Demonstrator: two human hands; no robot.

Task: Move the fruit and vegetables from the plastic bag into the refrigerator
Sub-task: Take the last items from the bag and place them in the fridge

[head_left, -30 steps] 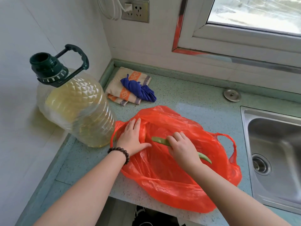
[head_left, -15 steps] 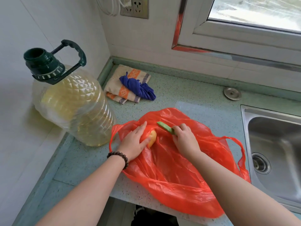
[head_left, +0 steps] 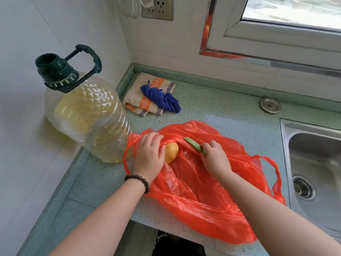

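Red bag [head_left: 203, 191] flat on counter [head_left: 230, 115], mouth toward the wall, between oil jug [head_left: 86, 115] and sink [head_left: 313, 154]. Left hand [head_left: 149, 156] cupped over orange [head_left: 171, 152] at the bag mouth, fingers curled round its left side and onto the bag rim; looks like a grip on the fruit, some plastic maybe caught under the fingertips, cannot tell for sure. Right hand [head_left: 215, 157] closed on green pod [head_left: 194, 145], far end sticking out toward the wall, near end hidden under the fingers. Both items half out of the bag, not yet clear of it. Fridge not in view.

Step in hand, as judged: pulling both items free of the bag.

To do well:
- Lift orange straight up and out, not dragged along the plastic; thin film likely to cling and come with it.
- Free fingertips from the bag rim before lifting, else bag rises too.
- Grip pod nearer its middle; thin, probably bendy, could snap or slip if held by one end.
- Light grip on the orange, round and smooth, prone to roll if set down on the counter.
- Check bag for more produce before leaving; folds hide the inside.
- Mind jug just beside left wrist when lifting.

Towel [head_left: 147, 97] and blue cloth [head_left: 162, 98] near the back corner, well apart from the hands.
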